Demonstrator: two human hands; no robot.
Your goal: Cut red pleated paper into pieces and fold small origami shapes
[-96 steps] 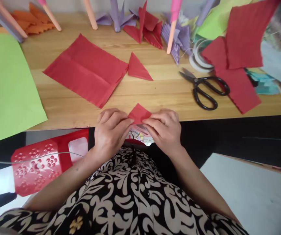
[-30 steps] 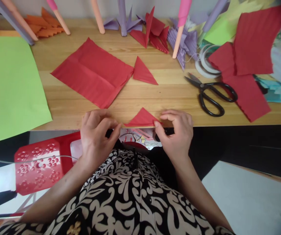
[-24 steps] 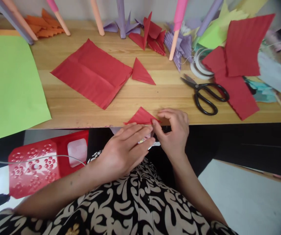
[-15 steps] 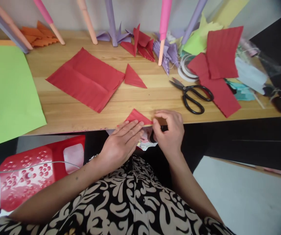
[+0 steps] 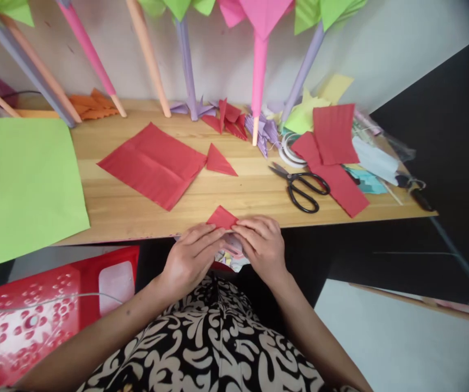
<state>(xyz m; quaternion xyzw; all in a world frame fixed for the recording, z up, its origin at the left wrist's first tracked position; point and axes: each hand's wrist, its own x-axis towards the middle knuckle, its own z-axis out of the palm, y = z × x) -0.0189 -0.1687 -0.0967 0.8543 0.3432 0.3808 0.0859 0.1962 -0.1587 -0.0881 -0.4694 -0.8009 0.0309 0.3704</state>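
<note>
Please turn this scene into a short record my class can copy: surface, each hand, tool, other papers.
Surface: pale wooden table
Left hand: fingertips on the near left of a small red paper piece
Right hand: fingertips on its near right
Tool: black-handled metal scissors, lying unheld
Other papers: large creased red paper sheet; small red paper triangle beside it; large light-green paper sheet
</note>
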